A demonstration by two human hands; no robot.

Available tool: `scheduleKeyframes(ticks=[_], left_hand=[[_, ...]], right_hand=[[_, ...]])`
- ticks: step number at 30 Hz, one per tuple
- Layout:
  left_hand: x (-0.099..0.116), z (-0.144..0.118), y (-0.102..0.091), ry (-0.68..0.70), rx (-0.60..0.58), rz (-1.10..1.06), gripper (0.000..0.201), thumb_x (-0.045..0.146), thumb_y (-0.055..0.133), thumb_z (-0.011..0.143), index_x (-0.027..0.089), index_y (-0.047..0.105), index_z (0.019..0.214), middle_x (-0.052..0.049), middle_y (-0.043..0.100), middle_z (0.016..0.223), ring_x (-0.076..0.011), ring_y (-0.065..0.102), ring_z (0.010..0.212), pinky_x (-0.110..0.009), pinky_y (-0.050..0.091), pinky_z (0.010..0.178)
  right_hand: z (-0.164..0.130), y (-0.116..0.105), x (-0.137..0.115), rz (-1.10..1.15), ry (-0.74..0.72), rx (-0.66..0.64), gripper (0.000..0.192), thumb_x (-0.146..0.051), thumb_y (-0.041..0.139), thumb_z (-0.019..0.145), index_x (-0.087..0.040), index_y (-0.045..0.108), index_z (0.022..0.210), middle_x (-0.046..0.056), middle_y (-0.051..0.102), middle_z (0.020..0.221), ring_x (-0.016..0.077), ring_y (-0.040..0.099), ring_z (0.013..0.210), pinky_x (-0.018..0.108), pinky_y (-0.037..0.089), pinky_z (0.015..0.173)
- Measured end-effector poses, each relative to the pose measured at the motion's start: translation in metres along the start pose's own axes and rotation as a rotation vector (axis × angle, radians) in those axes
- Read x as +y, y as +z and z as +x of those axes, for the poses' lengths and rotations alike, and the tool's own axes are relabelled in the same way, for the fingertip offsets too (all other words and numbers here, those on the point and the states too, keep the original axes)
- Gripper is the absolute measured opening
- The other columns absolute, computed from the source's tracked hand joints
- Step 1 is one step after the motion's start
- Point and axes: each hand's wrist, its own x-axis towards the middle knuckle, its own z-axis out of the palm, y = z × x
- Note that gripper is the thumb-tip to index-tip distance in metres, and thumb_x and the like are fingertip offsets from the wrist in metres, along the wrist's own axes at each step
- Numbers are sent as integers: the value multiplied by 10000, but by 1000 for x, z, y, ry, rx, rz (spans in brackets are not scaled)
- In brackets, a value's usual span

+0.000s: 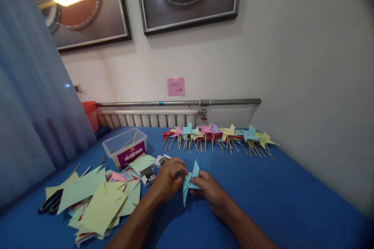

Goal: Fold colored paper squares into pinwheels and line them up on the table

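Note:
A light blue paper pinwheel [187, 183] is held up over the blue tabletop, its folded blades pointing several ways. My right hand [210, 193] grips it from the right, thumb pressed on the paper. On the other side, the closed fingers of my left hand [170, 176] pinch at the pinwheel's left edge; whether they also hold a small part is hidden. Just left of my left hand stands a small open box [147, 176] with shiny little pieces in it, and a white box [160, 161] is partly covered by that hand.
Cut paper squares [103, 207] lie in a pile at left, over black-handled scissors [52, 202]. Behind them stands a clear plastic tub [125, 135] with thin sticks. Finished pinwheels on sticks [205, 129] line the back of the blue table [263, 198], near a wall pipe [233, 101].

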Motion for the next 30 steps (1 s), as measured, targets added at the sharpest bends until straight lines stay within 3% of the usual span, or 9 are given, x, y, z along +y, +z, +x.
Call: scheduleKeyframes(ticks=[6,13,17,22,26,30], left_hand=[[-1,-2,-2,138,-53,233,262,56,581,898,217,783,946,-92,772,1111,-243,702,1028,-391,495,924],[-10,-3,2,279,-53,438,218,105,604,939,215,790,970,-100,772,1085,-238,678,957,-377,445,849],[-12,-3,5,345,-9,484,211,109,588,956,204,776,932,-87,772,1022,-226,669,891,-379,435,815],[-6,-3,4,355,23,441,232,127,564,966,203,780,930,-90,778,1015,-227,680,893,-373,447,803],[0,-3,1,164,132,284,243,149,543,948,200,776,993,-98,772,1050,-237,692,972,-373,479,870],[-2,2,0,-303,257,54,164,256,587,917,190,730,872,-57,727,860,-216,658,855,-337,470,808]], right_hand=[[-1,1,-2,-8,23,-12,272,-408,818,729,-176,718,832,-20,674,701,118,566,619,266,421,651],[-4,2,-4,21,25,1,376,-490,858,726,-168,719,859,-7,693,744,125,588,649,278,436,676],[-5,3,-6,36,13,-4,463,-599,883,732,-180,699,794,-13,687,720,125,592,640,285,458,681],[-3,0,-5,57,45,4,444,-515,949,674,-169,770,888,15,756,807,134,649,699,270,504,706],[1,-2,-3,65,14,74,398,-489,946,672,-172,766,832,20,758,783,143,658,686,274,542,699],[5,-2,-2,-10,-87,179,433,-534,927,682,-163,805,870,67,806,858,212,728,783,336,601,781]])
